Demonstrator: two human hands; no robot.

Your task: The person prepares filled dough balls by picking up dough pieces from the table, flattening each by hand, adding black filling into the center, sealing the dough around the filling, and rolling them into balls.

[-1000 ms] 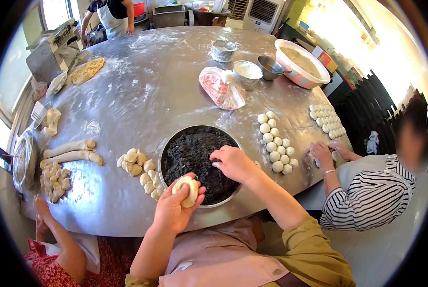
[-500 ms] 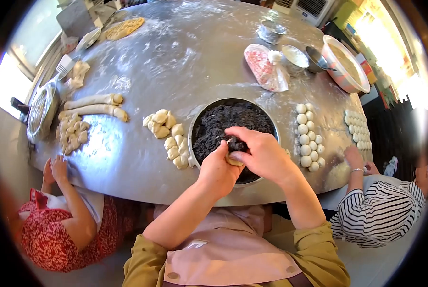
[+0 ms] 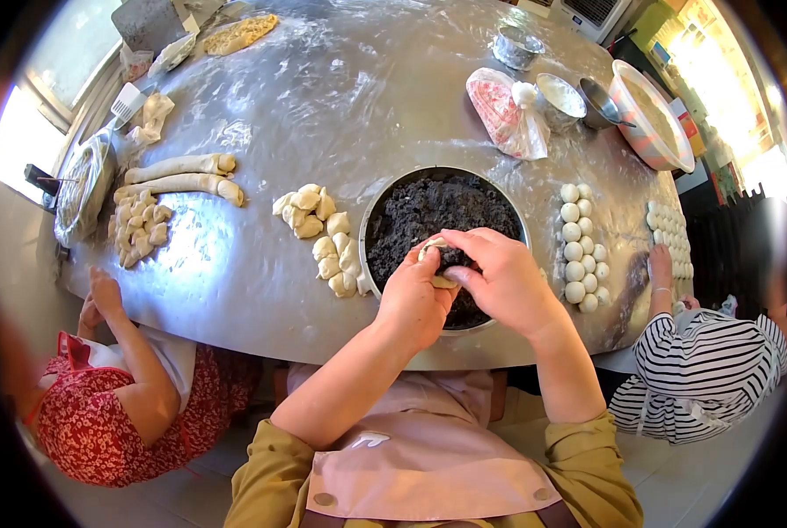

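Note:
Over a round metal bowl (image 3: 527,224) of dark, crumbly filling (image 3: 446,204), my two hands meet around one small piece of dough (image 3: 443,282). My left hand (image 3: 409,304) cups the dough from the left, fingers curled round it. A dark lump of filling (image 3: 452,258) sits on the dough. My right hand (image 3: 512,282) closes over it from the right, fingertips and thumb pressed on the lump and the dough edge. Pale dough pieces (image 3: 323,238) lie left of the bowl. Rows of round white balls (image 3: 574,251) lie to its right.
Two dough rolls (image 3: 186,183) and more cut pieces (image 3: 138,229) lie at left. A knotted plastic bag (image 3: 503,114), metal bowls (image 3: 560,97) and a large tub (image 3: 648,119) stand back right. One person (image 3: 120,405) sits left; another in striped clothing (image 3: 701,370) works right.
The view has shifted slightly. My fingers have closed further round the filling, and a dough edge now shows above it at the left. The right-hand person's hand has moved toward the far rows of balls.

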